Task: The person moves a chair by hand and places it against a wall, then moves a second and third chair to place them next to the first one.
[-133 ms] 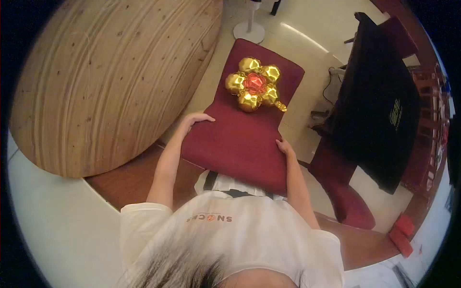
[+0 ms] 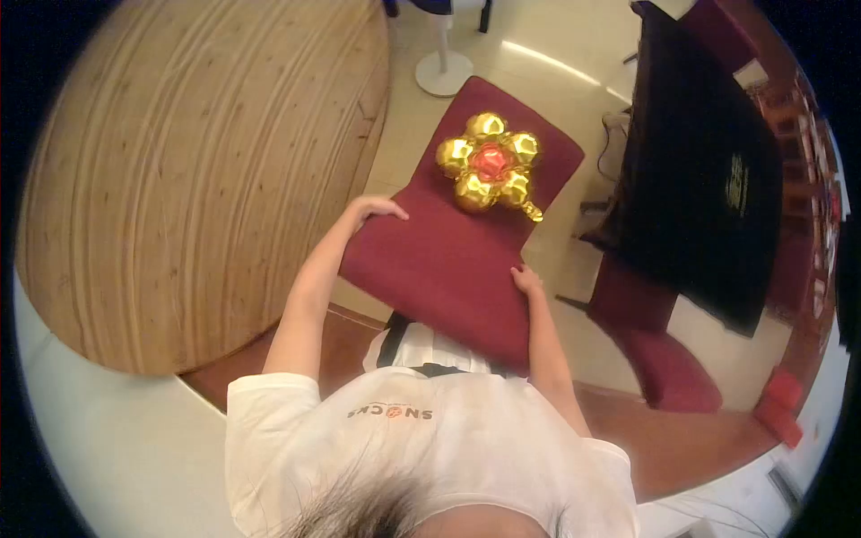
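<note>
A dark red padded chair [image 2: 448,260] is in front of me, seen from above. My left hand [image 2: 375,210] grips its left edge and my right hand [image 2: 526,280] grips its right edge. A gold foil flower balloon with a red centre [image 2: 489,173] lies on the far part of the red cushion, apart from both hands. My white shirt fills the lower part of the view.
A large round wooden table [image 2: 197,161] lies to the left. A black cloth-covered piece [image 2: 708,170] stands at the right, with another red chair [image 2: 668,368] below it. A white stand base [image 2: 444,72] rests on the pale floor beyond the chair.
The view has shifted slightly; the chair and balloon sit a little further right and the table edge closer in. Both hands keep their hold on the chair's edges.
</note>
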`<state>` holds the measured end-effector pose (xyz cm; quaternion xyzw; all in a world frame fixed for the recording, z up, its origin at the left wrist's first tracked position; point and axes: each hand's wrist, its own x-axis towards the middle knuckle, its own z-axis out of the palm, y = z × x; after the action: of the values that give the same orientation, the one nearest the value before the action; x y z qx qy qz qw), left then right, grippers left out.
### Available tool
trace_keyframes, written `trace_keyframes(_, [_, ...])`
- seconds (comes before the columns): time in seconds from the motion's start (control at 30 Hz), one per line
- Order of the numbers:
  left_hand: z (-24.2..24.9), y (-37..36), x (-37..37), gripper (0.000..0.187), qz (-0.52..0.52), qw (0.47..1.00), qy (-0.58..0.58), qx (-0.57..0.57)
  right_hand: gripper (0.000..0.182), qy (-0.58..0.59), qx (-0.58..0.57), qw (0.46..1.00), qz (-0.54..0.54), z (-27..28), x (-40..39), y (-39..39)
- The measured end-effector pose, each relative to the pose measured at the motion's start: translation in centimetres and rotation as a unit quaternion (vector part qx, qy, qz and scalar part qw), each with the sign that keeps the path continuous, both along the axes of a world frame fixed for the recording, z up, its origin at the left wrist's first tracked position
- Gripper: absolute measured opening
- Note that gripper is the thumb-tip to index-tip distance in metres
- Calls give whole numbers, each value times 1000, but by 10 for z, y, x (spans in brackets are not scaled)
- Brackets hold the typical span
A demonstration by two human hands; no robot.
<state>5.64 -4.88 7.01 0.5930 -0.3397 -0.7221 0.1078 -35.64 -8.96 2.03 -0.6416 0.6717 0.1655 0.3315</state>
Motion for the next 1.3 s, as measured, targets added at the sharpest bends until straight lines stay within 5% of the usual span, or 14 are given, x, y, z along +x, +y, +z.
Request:
trace_keyframes(0.1, [121,-18,56,59,-78,993,-85,33,59,71,-14,997,29,93,67,4])
trace_keyframes(0.17, [182,-27,82,59,-65,989,-69,116,58,-14,12,997,73,140,95,1])
trace_keyframes(0.3, [236,-18,41,53,-122,973,-173,89,56,-106,34,994,-20,152,39,32])
trace_keyframes(0.37, [223,-9,20,48,-146,984,-100,10,59,-56,67,995,-48,171,18,70])
trace_keyframes(0.4, [291,1,-1,44,-132,981,-127,-57,59,-81,44,995,-30,147,11,64])
trace_keyframes(0.5, [238,-35,34,45,-67,996,14,-54,56,-111,33,993,-23,153,13,28])
trace_keyframes(0.53, [116,-71,42,47,-299,930,-20,-211,51,-32,3,999,-32,189,24,39])
trace_keyframes(0.57, [147,-38,28,47,-154,944,-115,-269,51,-27,2,999,-42,193,30,40])
trace_keyframes(0.67, [234,-22,20,39,-84,968,-66,-226,44,-45,-36,995,-80,201,31,49])
trace_keyframes(0.73, [267,-5,14,31,174,929,8,-326,43,-41,-25,995,-92,191,22,67])
trace_keyframes(0.83, [309,13,25,25,220,918,114,-310,40,-61,-10,991,-117,195,32,72])
trace_keyframes(0.93, [331,16,21,15,191,909,-38,-369,43,-62,28,987,-144,197,45,54])
trace_keyframes(1.03, [334,16,17,9,128,810,-195,-538,43,-76,30,990,-113,205,55,52])
trace_keyframes(1.3, [333,-30,8,9,122,826,-133,-533,44,-202,18,961,-186,222,62,25])
